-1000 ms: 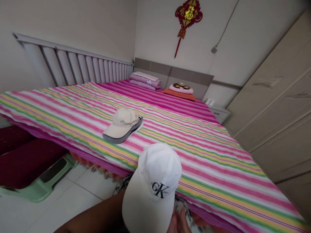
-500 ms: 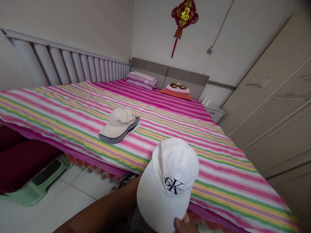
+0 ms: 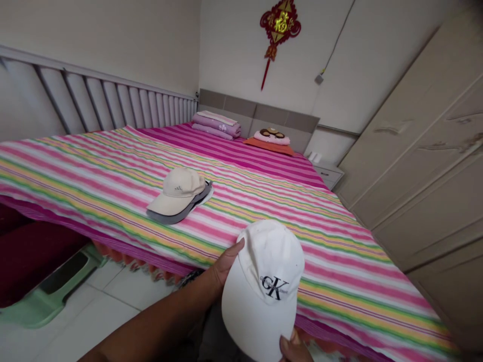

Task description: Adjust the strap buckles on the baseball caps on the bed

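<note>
A white baseball cap (image 3: 272,264) with black lettering on its front is between my hands, brim toward me, over the near edge of the bed. My left hand (image 3: 228,261) grips its left side where crown meets brim, thumb on the outside and the other fingers hidden behind. My right hand (image 3: 296,348) pinches the brim's right edge at the bottom of the view, thumb on top. To the left on the bed lies a beige cap (image 3: 181,185) with a small logo, stacked on a grey cap (image 3: 171,218); something white shows beneath.
A striped sheet (image 3: 339,271) covers the bed. Folded purple bedding (image 3: 215,125) and a pink and orange pile (image 3: 269,142) lie by the headboard (image 3: 264,113). A green stool (image 3: 45,306) with a dark red cover stands at lower left, a wardrobe (image 3: 422,166) at right.
My left hand has come into view, its thumb now on the cap's left side. The white cap has turned slightly, and the whole view has shifted a little.
</note>
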Demonstrator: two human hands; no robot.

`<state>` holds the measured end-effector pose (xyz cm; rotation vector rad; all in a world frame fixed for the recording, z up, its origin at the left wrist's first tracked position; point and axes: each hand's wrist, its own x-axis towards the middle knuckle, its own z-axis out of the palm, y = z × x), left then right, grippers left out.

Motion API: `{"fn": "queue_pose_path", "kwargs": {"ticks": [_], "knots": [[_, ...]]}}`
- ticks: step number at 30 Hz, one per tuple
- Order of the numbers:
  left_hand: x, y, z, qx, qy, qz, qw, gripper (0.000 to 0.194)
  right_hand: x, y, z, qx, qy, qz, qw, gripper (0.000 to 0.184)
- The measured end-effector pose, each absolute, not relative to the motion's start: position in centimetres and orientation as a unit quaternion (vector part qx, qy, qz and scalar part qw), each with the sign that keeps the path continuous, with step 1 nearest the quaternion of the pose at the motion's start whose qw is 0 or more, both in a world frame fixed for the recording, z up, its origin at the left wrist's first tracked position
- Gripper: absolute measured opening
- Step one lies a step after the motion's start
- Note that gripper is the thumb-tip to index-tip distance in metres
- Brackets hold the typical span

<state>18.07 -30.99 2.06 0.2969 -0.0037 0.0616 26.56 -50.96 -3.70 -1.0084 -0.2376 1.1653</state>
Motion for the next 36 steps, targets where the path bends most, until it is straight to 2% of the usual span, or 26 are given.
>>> {"fn": "queue_pose_path", "kwargs": {"ticks": [2,7,10,13,16,19,22,26,32,36], "knots": [[18.6,-31.3,2.3,0.150,0.018,0.018,0.988,0.075,26.3,-50.8,-2.9,-0.408,-0.063,0.534,0.738,0.055],[20.4,-31.7,3.4,0.128,0.034,0.047,0.990,0.080,26.3,-50.8,-1.1,-0.341,0.026,0.522,0.781,0.034],[21.2,-31.8,3.7,0.125,0.022,0.061,0.990,0.078,26.8,-51.0,-0.2,-0.328,0.042,0.514,0.791,0.039],[21.8,-31.9,3.5,0.124,0.007,0.037,0.992,0.080,27.7,-51.1,0.4,-0.331,0.020,0.506,0.796,0.053],[22.1,-32.0,2.8,0.142,0.040,0.058,0.987,0.067,29.0,-51.5,0.6,-0.362,-0.024,0.504,0.784,0.064],[22.2,-32.0,2.1,0.165,0.081,0.123,0.975,0.051,30.0,-51.8,0.0,-0.388,-0.039,0.488,0.781,0.057],[22.3,-31.8,1.9,0.168,0.083,0.138,0.973,0.052,30.4,-51.9,-1.0,-0.396,-0.034,0.475,0.785,0.048],[22.8,-31.7,2.3,0.162,0.088,0.110,0.977,0.051,30.4,-51.5,-1.5,-0.386,-0.040,0.490,0.780,0.056],[21.4,-31.1,0.6,0.215,0.165,0.182,0.945,0.024,34.4,-51.0,0.4,-0.409,-0.056,0.428,0.804,0.050],[17.0,-30.7,-2.5,0.295,0.224,0.140,0.918,0.022,40.3,-50.1,2.1,-0.442,-0.030,0.349,0.826,0.039]]}}
